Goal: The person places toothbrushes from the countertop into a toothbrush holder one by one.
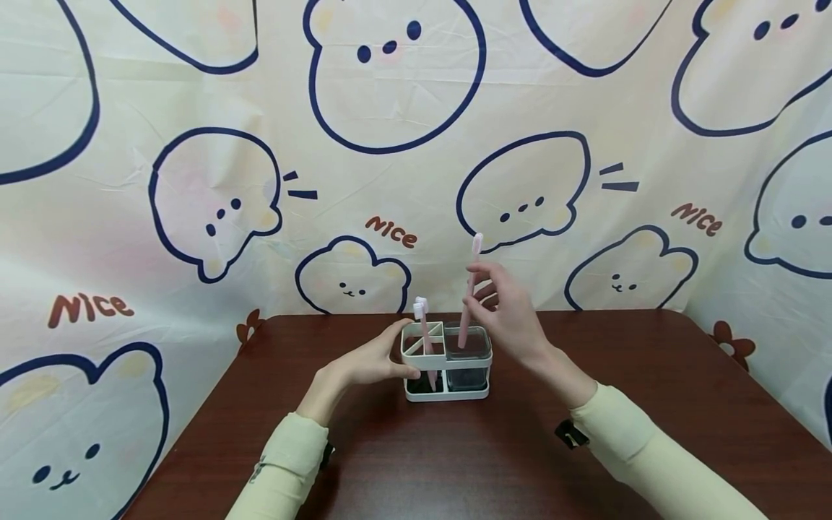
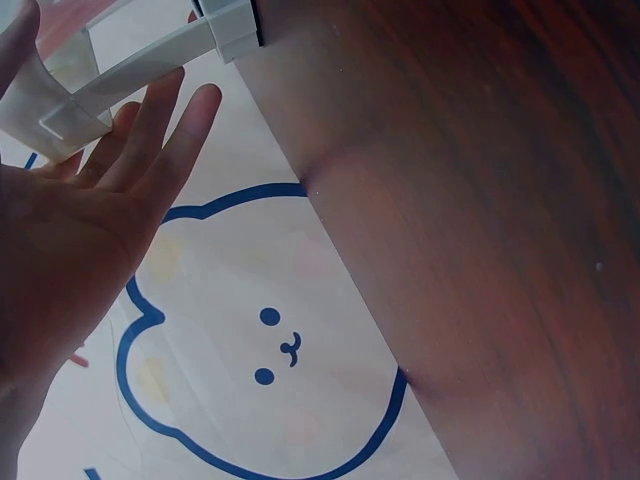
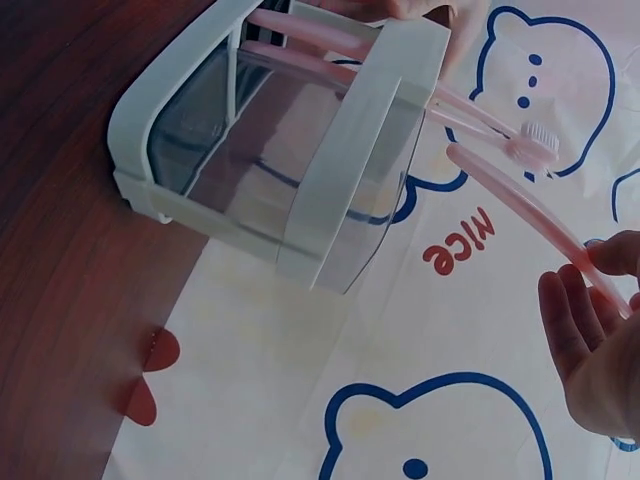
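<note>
A white toothbrush holder [image 1: 468, 363] stands on the table with a clear cup [image 1: 466, 378] in its right half and a divided left half. My left hand [image 1: 373, 359] grips its left side, thumb at the front; in the left wrist view the fingers lie along the white frame [image 2: 150, 68]. Two pink toothbrushes [image 3: 530, 148] lean in the divided half, heads up. My right hand [image 1: 510, 310] pinches another pink toothbrush [image 1: 465, 325], bristle end up. From the right wrist view, its lower tip is outside the holder, apart from the rim.
The dark brown wooden table [image 1: 429, 462] runs back to a pale cloth [image 1: 390, 188] printed with blue-outlined bears. That cloth hangs behind the table and along both sides. A dark clip-like piece [image 1: 572, 433] sits at my right sleeve.
</note>
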{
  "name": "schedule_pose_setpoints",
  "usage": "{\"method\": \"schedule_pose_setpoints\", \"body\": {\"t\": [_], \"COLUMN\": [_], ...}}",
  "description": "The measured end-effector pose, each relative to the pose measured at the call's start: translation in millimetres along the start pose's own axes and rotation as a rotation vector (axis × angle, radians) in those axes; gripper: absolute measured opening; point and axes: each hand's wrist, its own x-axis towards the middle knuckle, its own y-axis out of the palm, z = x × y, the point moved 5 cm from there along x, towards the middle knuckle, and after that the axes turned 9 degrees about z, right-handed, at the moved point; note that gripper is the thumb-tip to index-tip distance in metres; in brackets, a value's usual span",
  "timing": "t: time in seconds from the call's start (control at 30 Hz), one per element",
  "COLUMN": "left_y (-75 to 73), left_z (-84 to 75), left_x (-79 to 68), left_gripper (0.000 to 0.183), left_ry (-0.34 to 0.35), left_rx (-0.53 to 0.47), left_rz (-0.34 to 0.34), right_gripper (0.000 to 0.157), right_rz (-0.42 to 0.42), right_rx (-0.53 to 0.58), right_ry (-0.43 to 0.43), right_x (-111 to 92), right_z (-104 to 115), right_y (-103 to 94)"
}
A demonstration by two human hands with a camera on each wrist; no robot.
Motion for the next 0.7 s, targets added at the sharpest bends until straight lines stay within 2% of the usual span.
{"method": "schedule_pose_setpoints", "body": {"t": [0.2,0.7], "left_y": [0.5,0.3], "left_z": [-0.5,1.3], "left_x": [-0.4,0.0], "left_gripper": [0.101,0.102], "left_ry": [0.001,0.012], "left_rx": [-0.013,-0.039], "left_rz": [0.002,0.008], "right_gripper": [0.040,0.036], "right_rz": [0.003,0.020], "right_rx": [0.001,-0.009], "right_ry": [0.003,0.008], "right_x": [2,3], "right_z": [2,6], "right_y": [7.6,27.0]}}
